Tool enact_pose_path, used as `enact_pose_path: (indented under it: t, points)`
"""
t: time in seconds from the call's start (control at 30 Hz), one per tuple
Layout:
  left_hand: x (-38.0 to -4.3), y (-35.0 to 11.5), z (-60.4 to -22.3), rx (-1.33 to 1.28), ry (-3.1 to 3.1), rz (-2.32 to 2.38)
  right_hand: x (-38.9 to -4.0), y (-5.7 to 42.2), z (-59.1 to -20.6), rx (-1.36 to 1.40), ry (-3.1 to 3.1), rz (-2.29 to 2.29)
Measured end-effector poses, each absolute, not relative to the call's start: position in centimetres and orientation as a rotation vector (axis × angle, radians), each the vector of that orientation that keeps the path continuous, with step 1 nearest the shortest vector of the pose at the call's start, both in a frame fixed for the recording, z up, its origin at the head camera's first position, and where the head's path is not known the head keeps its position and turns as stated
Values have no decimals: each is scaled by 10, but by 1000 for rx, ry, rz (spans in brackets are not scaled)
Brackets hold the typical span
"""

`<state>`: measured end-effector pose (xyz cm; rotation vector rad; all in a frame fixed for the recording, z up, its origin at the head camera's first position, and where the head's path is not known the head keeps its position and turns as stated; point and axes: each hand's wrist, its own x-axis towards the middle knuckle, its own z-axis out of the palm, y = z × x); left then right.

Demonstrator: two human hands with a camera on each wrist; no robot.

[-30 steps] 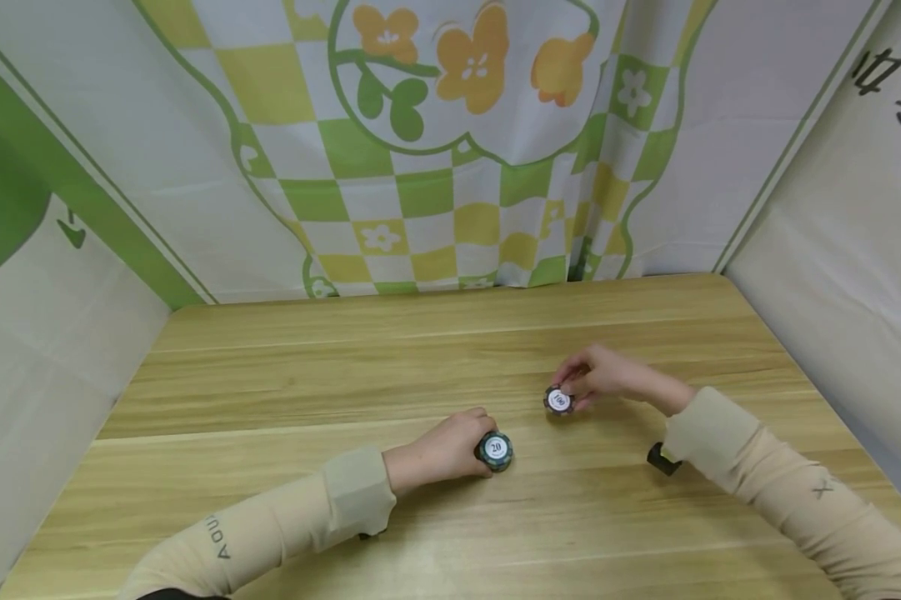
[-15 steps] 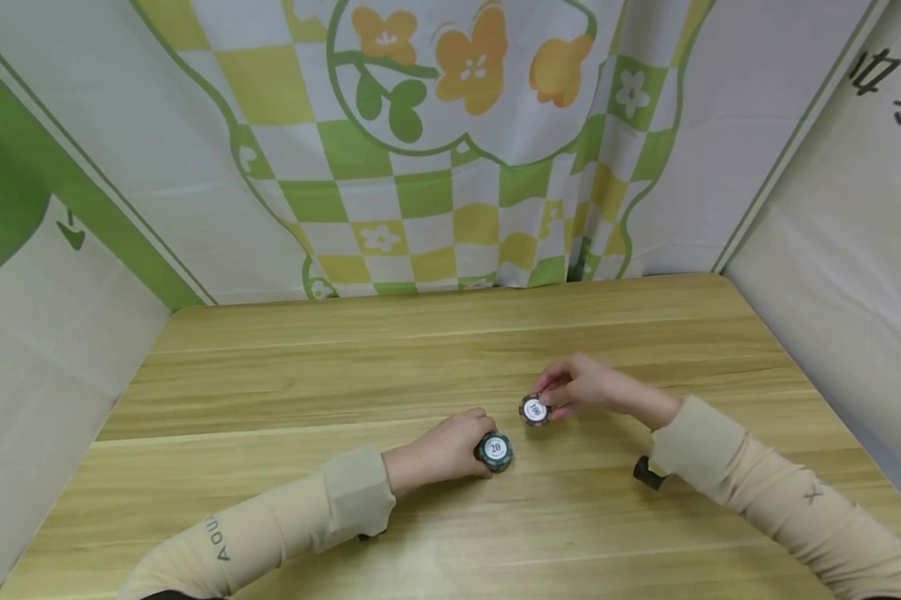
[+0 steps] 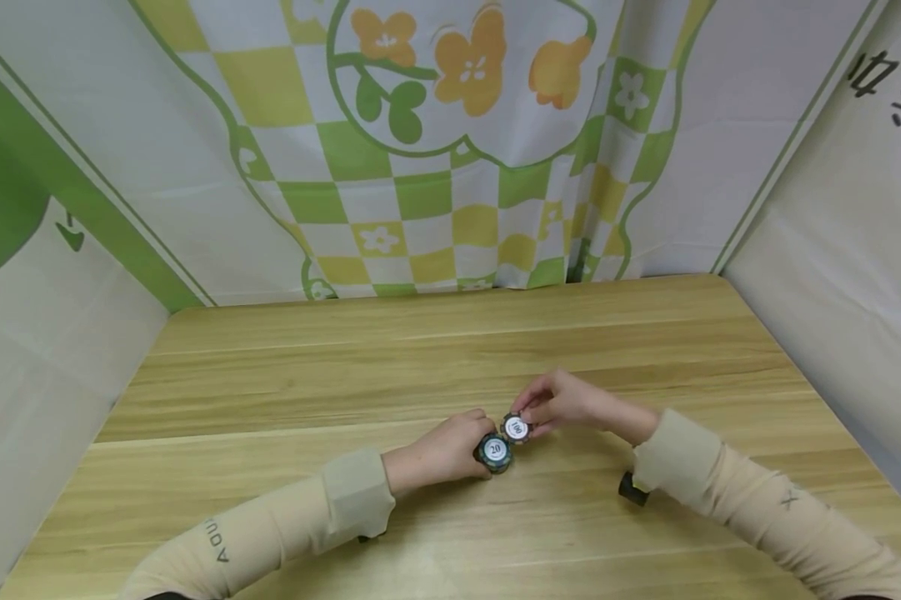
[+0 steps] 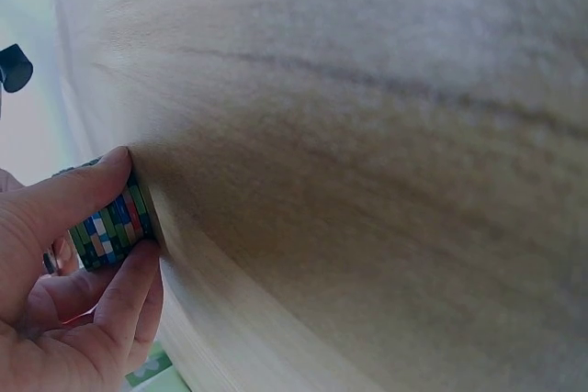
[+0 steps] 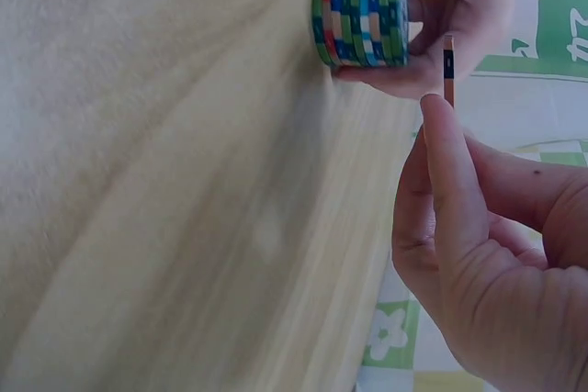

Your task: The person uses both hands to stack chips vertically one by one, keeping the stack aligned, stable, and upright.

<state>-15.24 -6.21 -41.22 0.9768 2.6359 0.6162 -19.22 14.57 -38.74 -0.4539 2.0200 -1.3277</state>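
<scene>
My left hand grips a stack of poker chips that stands on the table, its green top chip marked 20. In the left wrist view the thumb and fingers of my left hand hold the sides of the chip stack. My right hand pinches a single dark poker chip marked 100 by its edge, just up and right of the stack. The right wrist view has this chip edge-on in my right hand, above the level of the chip stack and clear of the table.
The wooden table reaches back to a green and yellow checked curtain. White cloth walls rise at its left and right sides. A small black device sits under the right cuff.
My right hand has brought the 100 chip leftward and nearer to me, close to the stack. My left hand and the stack have stayed in place.
</scene>
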Motion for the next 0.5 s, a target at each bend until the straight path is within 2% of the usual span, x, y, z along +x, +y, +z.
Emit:
enact_pose_path:
  t: [0.5]
  points:
    - [-153,-62,-413,991,2645,608,-187,137,-395,-402,2009,-1329]
